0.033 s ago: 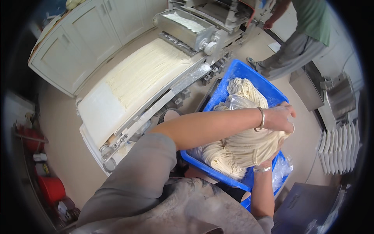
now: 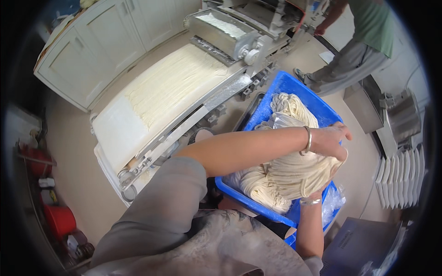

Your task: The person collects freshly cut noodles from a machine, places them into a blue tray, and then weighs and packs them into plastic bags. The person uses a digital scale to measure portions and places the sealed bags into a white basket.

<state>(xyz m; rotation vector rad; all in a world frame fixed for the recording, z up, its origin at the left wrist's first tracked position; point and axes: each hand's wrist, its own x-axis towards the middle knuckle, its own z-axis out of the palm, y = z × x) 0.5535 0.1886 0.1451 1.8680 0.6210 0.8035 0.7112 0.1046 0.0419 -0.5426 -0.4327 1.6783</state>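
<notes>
A blue plastic tub (image 2: 325,106) in front of me holds several thick coils of pale fresh noodles. My left hand (image 2: 328,141), a bangle on its wrist, reaches across and curls over the right end of a hank of noodles (image 2: 299,178). From below, my right hand (image 2: 315,192) supports the same hank, its fingers mostly hidden by the strands. Beside the hank lies another coil of noodles (image 2: 263,189), and at the tub's far end sits a further coil (image 2: 294,106) with a clear plastic sheet (image 2: 283,120) against it.
Left of the tub runs a dough machine with a sheet of dough (image 2: 177,83) on its belt and a flour hopper (image 2: 223,30). A person (image 2: 354,64) stands at the far right. Crumpled clear plastic (image 2: 332,202) and a metal box (image 2: 361,244) lie near my right arm.
The view has shifted very slightly. Both hands stay at the same hank of noodles, with hardly any movement.
</notes>
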